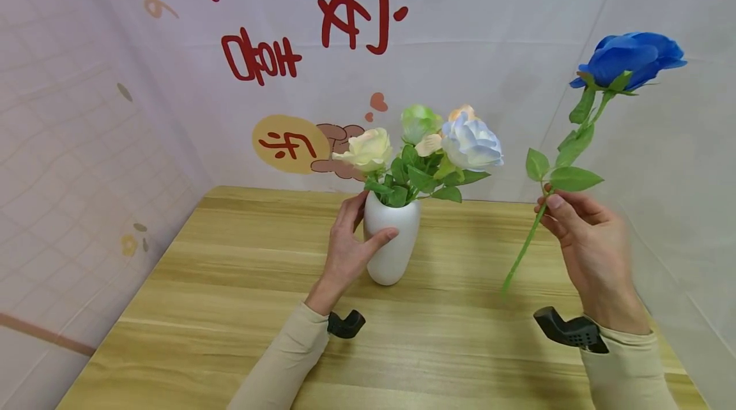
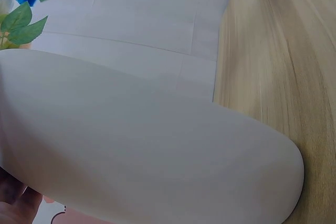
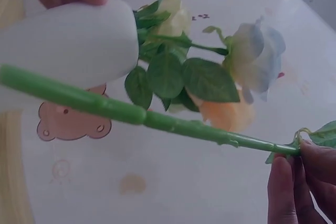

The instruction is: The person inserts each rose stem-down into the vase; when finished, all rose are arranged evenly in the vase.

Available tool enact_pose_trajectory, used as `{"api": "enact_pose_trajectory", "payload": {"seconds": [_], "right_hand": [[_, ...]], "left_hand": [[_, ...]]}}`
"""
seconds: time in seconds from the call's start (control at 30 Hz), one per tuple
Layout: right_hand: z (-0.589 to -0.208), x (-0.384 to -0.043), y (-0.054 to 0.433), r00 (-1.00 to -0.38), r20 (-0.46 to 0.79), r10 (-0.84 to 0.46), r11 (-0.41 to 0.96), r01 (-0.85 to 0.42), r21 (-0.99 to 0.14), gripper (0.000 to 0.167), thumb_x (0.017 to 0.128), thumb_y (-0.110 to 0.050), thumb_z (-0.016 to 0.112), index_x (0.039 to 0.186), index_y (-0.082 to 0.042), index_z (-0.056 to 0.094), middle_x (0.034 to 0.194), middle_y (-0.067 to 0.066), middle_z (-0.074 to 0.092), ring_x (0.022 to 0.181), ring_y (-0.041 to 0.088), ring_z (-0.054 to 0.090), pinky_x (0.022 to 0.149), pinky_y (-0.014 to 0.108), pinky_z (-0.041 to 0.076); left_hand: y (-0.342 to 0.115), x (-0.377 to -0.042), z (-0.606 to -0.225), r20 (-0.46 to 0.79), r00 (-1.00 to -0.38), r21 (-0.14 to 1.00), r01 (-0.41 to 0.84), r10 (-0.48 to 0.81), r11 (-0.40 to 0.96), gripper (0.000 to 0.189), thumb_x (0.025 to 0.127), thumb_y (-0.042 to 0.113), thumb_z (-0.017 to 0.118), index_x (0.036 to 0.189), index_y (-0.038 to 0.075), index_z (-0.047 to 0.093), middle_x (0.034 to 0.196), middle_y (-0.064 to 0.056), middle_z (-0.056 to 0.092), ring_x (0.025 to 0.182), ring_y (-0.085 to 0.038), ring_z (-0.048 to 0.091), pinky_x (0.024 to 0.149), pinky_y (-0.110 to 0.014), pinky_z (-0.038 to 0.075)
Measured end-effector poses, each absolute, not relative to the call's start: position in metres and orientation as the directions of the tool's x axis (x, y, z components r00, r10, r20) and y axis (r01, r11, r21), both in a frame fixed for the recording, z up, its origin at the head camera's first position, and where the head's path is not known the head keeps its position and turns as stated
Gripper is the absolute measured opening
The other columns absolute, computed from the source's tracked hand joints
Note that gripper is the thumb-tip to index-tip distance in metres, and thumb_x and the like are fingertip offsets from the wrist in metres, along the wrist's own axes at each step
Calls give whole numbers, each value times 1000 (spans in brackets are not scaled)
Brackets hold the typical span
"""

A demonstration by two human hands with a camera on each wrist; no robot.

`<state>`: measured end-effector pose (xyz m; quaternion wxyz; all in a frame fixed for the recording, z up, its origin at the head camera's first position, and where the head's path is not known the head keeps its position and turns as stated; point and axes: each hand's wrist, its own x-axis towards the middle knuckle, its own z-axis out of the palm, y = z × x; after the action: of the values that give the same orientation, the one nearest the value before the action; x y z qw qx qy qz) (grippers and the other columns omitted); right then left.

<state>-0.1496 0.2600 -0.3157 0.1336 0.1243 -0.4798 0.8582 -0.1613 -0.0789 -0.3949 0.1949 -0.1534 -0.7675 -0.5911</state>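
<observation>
A white vase (image 1: 393,244) stands upright on the wooden table, gripped round its upper left side by my left hand (image 1: 352,245). Several artificial flowers fill it: a cream rose (image 1: 368,151), a green one (image 1: 420,122), a pale blue one (image 1: 471,143) and a partly hidden peach one (image 3: 226,113). To the right, my right hand (image 1: 598,250) pinches the green stem (image 3: 184,127) of a blue rose (image 1: 629,62) between thumb and fingers. Its bloom is up and its bare lower stem slants down to the left, apart from the vase. In the left wrist view the vase (image 2: 157,140) hides most of the fingers.
The wooden table (image 1: 230,282) reaches back to a white cloth wall (image 1: 489,7) with red characters and cartoon prints. More pale cloth (image 1: 52,142) hangs at the left side. Each wrist wears a black camera mount (image 1: 566,328).
</observation>
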Motion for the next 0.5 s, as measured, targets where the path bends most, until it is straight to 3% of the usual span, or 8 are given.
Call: {"api": "enact_pose_trajectory", "payload": {"seconds": [0.27, 0.5], "right_hand": [[-304, -144, 242, -907, 377, 188, -611, -409, -678, 19, 97, 19, 56, 111, 22, 67, 107, 24, 73, 87, 29, 72, 77, 33, 63], [-295, -143, 224, -888, 397, 230, -708, -433, -558, 22, 95, 23, 55, 115, 24, 64, 104, 27, 72, 83, 35, 71, 76, 38, 64]], "left_hand": [[-79, -162, -395, 475, -880, 851, 460, 4, 252, 84, 88, 47, 82, 154, 10, 46, 145, -11, 50, 133, -28, 55, 112, -50, 45], [-79, -161, -394, 477, -879, 851, 463, 4, 248, 83, 88, 44, 83, 154, 10, 46, 146, -11, 49, 134, -27, 54, 112, -47, 45]]}}
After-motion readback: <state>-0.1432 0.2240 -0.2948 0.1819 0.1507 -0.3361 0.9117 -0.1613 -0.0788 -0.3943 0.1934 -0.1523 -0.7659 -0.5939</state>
